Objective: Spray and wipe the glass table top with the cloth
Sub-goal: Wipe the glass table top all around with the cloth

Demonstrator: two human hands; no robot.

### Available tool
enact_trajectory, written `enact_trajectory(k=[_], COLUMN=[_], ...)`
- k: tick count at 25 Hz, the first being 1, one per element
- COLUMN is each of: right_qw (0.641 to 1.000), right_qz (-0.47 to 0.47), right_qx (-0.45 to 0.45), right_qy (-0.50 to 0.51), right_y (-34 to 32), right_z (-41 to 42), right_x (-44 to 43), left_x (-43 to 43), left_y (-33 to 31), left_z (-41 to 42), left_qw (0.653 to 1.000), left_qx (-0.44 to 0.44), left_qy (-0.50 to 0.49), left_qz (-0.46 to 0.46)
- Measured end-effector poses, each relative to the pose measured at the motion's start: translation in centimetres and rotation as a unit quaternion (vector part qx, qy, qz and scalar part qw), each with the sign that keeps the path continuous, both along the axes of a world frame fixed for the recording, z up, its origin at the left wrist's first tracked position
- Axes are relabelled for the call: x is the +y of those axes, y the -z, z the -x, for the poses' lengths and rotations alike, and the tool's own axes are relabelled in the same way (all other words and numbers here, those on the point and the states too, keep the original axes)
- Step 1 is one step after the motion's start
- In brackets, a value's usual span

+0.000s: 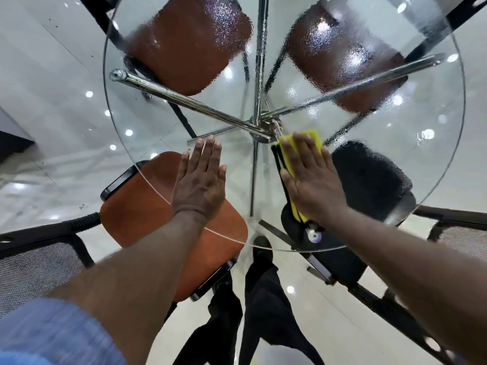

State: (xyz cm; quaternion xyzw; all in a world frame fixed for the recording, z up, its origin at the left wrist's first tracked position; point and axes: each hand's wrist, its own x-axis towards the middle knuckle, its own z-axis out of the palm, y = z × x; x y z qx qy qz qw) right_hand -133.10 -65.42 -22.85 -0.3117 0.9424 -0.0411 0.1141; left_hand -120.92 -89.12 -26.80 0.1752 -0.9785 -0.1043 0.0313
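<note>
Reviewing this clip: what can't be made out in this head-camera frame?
Head view only.
Yellow cloth: mostly covered by the flat right hand.
Round glass table top: far rim cut off by the top edge.
Brown chair seats at the far side: blurred by wet film on the glass.
Spray bottle: not in view.

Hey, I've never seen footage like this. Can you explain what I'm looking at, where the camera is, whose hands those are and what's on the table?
It is one picture from a wide-angle camera worn on a person's head, looking down, so the edges bend. There is no machine, only the person's bare hands. The left hand lies flat on a round glass table top. The right hand presses a yellow cloth flat against the glass; nothing is gripped. Spray droplets cover the far part. The chrome legs and chairs are below the glass, seen through it.
</note>
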Motion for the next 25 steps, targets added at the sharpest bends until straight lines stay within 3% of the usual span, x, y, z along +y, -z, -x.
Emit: enact_trajectory(k=[3, 7, 11, 16, 20, 22, 25], right_qw=[0.999, 0.984, 0.998, 0.997, 1.0, 0.998, 0.999], right_qz=[-0.013, 0.036, 0.034, -0.007, 0.004, 0.039, 0.045], right_qx=[0.018, 0.052, 0.025, 0.008, 0.024, 0.035, 0.014], right_qy=[-0.042, -0.167, -0.039, 0.075, -0.009, -0.044, -0.005], right_y=[0.5, 0.9, 1.1, 0.3, 1.1, 1.3, 1.5], right_z=[-4.2, 1.7, 6.6, -0.3, -4.2, -0.8, 5.0], right_x=[-0.5, -6.3, -6.2, 2.2, -1.1, -2.5, -2.1], left_x=[-0.2, -0.3, -0.3, -0.3, 4.0, 4.6, 4.4], left_y=[0.2, 0.3, 0.7, -0.9, -1.3, -0.5, -0.2], left_z=[0.1, 0.2, 0.3, 0.5, 0.3, -0.1, 0.0], left_qw=[1.0, 1.0, 1.0, 0.998, 0.99, 0.984, 0.984], left_qx=[0.003, -0.003, -0.011, -0.051, -0.008, -0.018, -0.039], left_qy=[0.005, 0.011, 0.016, 0.019, 0.139, 0.177, 0.172], left_qz=[-0.007, -0.006, 0.008, -0.031, 0.006, 0.013, 0.022])
